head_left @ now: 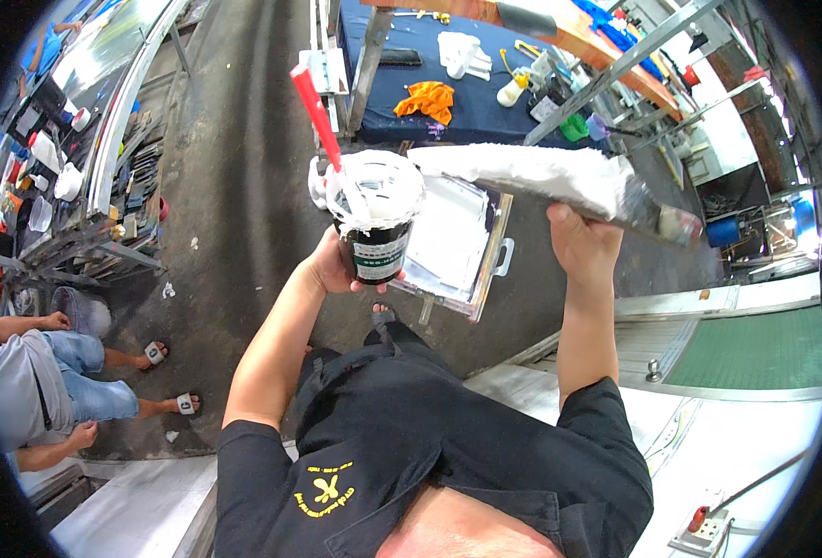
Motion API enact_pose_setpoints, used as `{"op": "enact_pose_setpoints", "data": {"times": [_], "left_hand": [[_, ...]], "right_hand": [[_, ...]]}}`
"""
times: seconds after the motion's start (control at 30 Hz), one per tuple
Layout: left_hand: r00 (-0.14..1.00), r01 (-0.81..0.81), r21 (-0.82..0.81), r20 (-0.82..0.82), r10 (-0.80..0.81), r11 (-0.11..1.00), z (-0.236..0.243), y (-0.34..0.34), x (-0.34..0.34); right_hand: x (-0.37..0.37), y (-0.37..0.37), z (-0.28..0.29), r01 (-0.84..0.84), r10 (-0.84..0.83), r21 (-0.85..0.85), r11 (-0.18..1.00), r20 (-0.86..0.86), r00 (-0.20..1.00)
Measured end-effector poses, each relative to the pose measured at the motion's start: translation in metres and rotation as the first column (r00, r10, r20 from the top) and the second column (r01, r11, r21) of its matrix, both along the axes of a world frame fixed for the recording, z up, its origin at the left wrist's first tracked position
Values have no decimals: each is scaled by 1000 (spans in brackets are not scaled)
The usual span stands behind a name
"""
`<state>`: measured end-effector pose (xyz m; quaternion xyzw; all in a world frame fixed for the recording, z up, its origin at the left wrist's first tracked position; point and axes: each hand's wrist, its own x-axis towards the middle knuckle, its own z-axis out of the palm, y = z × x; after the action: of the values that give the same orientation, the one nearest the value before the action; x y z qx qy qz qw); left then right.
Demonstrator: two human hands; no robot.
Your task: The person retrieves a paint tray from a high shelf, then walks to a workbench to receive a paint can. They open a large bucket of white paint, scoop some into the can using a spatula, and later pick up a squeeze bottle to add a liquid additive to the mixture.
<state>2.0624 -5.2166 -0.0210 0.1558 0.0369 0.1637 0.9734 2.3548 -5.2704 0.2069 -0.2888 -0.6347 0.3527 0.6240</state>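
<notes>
My left hand (333,264) is wrapped round a black-labelled plastic tub (378,249), whose rim and inside are smeared white. A red-handled tool (316,113) stands in the tub, leaning to the left; its lower end is hidden. My right hand (586,244) grips a long flat bar (541,177) from beneath, thumb along its near edge. Thick white paste covers the bar's top, and its left end comes close to the tub's rim. Below and between my hands is a metal-edged frame (497,228) with a white-smeared panel, partly hidden by the tub and bar.
A blue-covered table (383,93) stands ahead, with an orange cloth (427,100), a white cloth (464,56) and bottles. At the left is a cluttered rack (132,177); a person in denim shorts (95,372) is near it. A green panel (755,349) lies at the right.
</notes>
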Motion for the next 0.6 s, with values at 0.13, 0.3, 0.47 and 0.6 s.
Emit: {"op": "enact_pose_setpoints", "data": {"times": [0.13, 0.3, 0.47, 0.6], "left_hand": [[998, 69, 23, 4, -69, 997, 8, 7, 2], [977, 169, 9, 128, -169, 986, 16, 9, 13], [937, 272, 35, 220, -272, 962, 35, 5, 24], [934, 337, 140, 71, -349, 931, 49, 6, 23]], "right_hand": [[-15, 5, 8, -153, 121, 165, 974, 188, 975], [-23, 10, 8, -91, -59, 318, 944, 432, 900], [-15, 17, 9, -43, -137, 305, 951, 545, 827], [12, 28, 18, -81, -229, 408, 909, 653, 722]]}}
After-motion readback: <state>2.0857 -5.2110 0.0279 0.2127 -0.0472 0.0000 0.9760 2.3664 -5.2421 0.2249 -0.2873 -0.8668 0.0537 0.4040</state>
